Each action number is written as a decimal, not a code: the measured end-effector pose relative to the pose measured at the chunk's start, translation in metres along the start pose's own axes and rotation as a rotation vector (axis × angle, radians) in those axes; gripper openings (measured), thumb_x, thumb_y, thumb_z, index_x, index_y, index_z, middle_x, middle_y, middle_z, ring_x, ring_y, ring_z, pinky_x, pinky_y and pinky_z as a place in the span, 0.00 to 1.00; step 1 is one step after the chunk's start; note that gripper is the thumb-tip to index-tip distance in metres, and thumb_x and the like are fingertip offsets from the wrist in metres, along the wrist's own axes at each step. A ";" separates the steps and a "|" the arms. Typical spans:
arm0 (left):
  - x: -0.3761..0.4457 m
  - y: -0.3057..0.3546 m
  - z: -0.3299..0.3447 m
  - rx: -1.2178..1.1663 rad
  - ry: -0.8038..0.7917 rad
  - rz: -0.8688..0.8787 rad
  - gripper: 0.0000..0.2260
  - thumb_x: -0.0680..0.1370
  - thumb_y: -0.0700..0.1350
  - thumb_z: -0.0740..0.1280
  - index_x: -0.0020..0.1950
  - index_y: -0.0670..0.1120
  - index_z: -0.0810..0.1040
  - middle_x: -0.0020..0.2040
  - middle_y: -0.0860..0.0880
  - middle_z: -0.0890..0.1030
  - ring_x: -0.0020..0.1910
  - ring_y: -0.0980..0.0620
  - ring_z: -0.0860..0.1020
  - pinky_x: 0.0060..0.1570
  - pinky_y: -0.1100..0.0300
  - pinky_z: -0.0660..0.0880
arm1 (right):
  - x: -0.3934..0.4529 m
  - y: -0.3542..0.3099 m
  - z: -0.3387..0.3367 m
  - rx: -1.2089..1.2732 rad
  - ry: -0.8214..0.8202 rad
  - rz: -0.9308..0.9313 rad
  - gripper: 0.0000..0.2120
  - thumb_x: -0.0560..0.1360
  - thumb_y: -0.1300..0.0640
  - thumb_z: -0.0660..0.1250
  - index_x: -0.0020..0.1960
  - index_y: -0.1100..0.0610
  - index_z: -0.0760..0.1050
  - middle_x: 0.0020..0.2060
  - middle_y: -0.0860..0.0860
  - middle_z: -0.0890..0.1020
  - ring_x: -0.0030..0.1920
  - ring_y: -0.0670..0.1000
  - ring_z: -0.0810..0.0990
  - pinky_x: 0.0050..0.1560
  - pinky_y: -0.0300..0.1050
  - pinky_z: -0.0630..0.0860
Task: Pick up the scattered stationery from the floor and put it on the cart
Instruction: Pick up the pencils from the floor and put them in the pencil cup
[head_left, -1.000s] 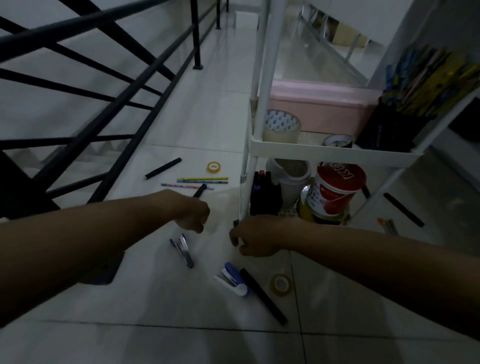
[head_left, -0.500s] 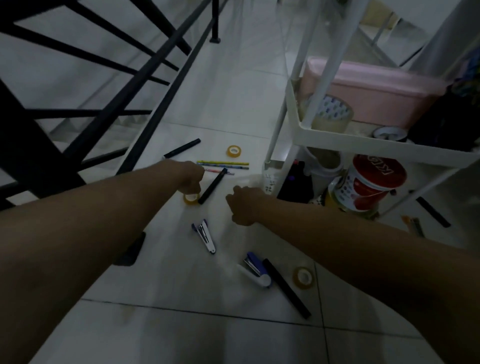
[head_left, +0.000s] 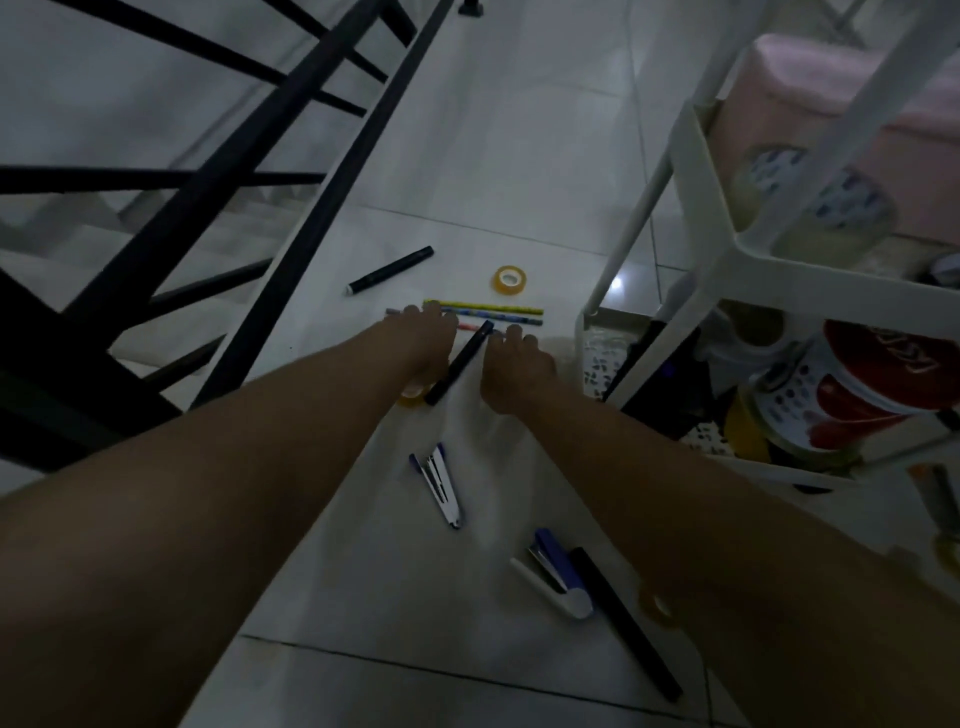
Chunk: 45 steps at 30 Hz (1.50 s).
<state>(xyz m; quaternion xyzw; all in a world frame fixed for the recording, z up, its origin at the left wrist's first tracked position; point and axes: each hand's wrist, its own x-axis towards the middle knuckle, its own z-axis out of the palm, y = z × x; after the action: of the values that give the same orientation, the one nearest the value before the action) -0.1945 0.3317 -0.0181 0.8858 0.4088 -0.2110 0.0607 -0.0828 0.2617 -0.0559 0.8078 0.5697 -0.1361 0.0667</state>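
Stationery lies scattered on the white tile floor. Three pencils (head_left: 488, 310) lie side by side, and my left hand (head_left: 423, 338) reaches over them with its fingertips touching their left ends. A black marker (head_left: 457, 364) lies slanted between my hands. My right hand (head_left: 514, 366) has its fingertips at the marker's far tip. A yellow tape roll (head_left: 413, 399) peeks out from under my left wrist. The white cart (head_left: 727, 244) stands to the right.
Farther off lie another black marker (head_left: 389, 270) and a tape roll (head_left: 509, 279). Nearer me are a small stapler (head_left: 439, 486), a blue-white stapler (head_left: 553, 577), a long black pen (head_left: 623, 623) and a tape roll (head_left: 657, 605). A black stair railing (head_left: 311, 171) runs along the left.
Both hands have moved forward across the floor, from beside the cart's leg to the pencils and the slanted marker. The view has tipped down and closer.
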 end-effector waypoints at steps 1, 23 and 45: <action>0.007 0.001 0.003 -0.009 0.024 0.001 0.26 0.79 0.44 0.63 0.75 0.44 0.58 0.72 0.42 0.59 0.66 0.40 0.66 0.62 0.46 0.69 | 0.006 0.000 0.001 0.019 0.009 0.015 0.26 0.78 0.58 0.60 0.74 0.60 0.56 0.71 0.60 0.60 0.68 0.61 0.64 0.62 0.55 0.68; 0.067 -0.013 0.059 0.003 0.293 -0.102 0.21 0.74 0.38 0.64 0.67 0.43 0.65 0.65 0.42 0.68 0.62 0.40 0.68 0.64 0.43 0.61 | 0.062 0.017 0.035 0.024 0.270 0.073 0.17 0.75 0.63 0.58 0.64 0.58 0.66 0.61 0.59 0.69 0.60 0.61 0.67 0.55 0.55 0.67; 0.051 -0.017 0.035 -0.459 0.284 -0.119 0.15 0.77 0.37 0.60 0.63 0.38 0.63 0.61 0.37 0.66 0.41 0.42 0.70 0.39 0.52 0.66 | 0.042 0.025 0.025 0.281 0.161 0.124 0.13 0.79 0.64 0.58 0.63 0.63 0.66 0.62 0.61 0.68 0.59 0.62 0.72 0.56 0.55 0.74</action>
<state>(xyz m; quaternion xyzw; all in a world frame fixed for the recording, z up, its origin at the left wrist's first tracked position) -0.1888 0.3685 -0.0708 0.8441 0.5016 0.0104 0.1892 -0.0500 0.2843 -0.0928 0.8511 0.4975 -0.1450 -0.0844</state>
